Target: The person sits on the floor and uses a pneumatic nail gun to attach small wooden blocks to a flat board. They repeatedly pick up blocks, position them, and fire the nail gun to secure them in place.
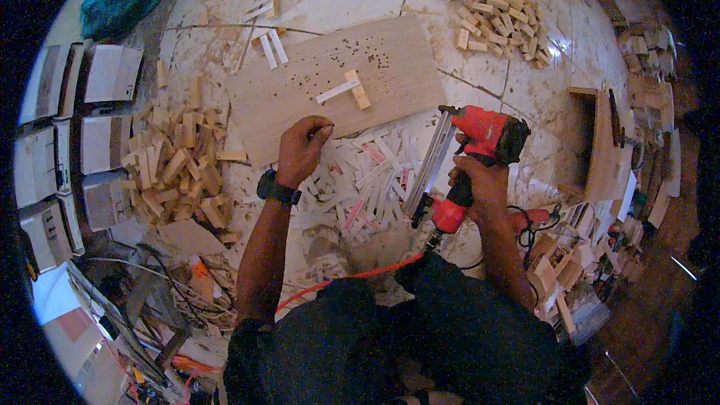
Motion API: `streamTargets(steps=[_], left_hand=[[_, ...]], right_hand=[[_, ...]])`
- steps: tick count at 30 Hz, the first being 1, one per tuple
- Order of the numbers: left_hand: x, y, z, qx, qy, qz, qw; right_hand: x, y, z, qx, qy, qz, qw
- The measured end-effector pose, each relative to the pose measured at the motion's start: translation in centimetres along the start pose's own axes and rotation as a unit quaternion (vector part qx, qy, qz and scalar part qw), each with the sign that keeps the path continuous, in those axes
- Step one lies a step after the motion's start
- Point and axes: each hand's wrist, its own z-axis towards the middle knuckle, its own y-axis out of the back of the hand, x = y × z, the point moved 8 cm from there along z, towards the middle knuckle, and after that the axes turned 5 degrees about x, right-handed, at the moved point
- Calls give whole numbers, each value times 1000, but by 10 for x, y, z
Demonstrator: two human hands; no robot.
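My right hand (484, 180) grips a red and black air nail gun (487, 135) by its handle, its long silver magazine slanting down to the left. Fingers curled together, my left hand (304, 146) hovers by the near edge of a flat wooden board (285, 116); anything pinched in it is too small to make out. On the board, a white strip (337, 92) meets a small wood block (358, 90), forming a T. Dark specks or holes mark the board beyond it. Many white strips (375, 172) lie heaped between my hands and the board.
Small wood blocks are piled at left (184, 157) and far right (499, 11). A red air hose (352, 276) runs from the gun past my legs. Wood boxes (109, 139) line the left, and a red tool (531, 219) rests among offcuts at right.
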Motion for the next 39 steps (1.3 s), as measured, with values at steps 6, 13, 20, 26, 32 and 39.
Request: streamTargets(steps=[6,13,20,26,32,39], left_hand=[[1,-4,5,-65,15,-84,994],[5,-15,6,-15,23,-202,979],[-12,-48,-17,61,3,-115,992],[-21,-18,-20,-35,41,-94,994],[-1,-26,-5,-47,69,-324,943],[34,-28,7,-83,163,-384,905]], right_hand=[[-2,-1,-1,-3,-21,-8,1000],[-1,-2,0,10,-3,-25,1000],[-3,-5,-1,11,-21,-4,1000],[-4,-6,-2,-3,-42,-8,999],[-1,-15,0,26,-33,-2,999],[-3,-27,5,42,-27,-53,997]])
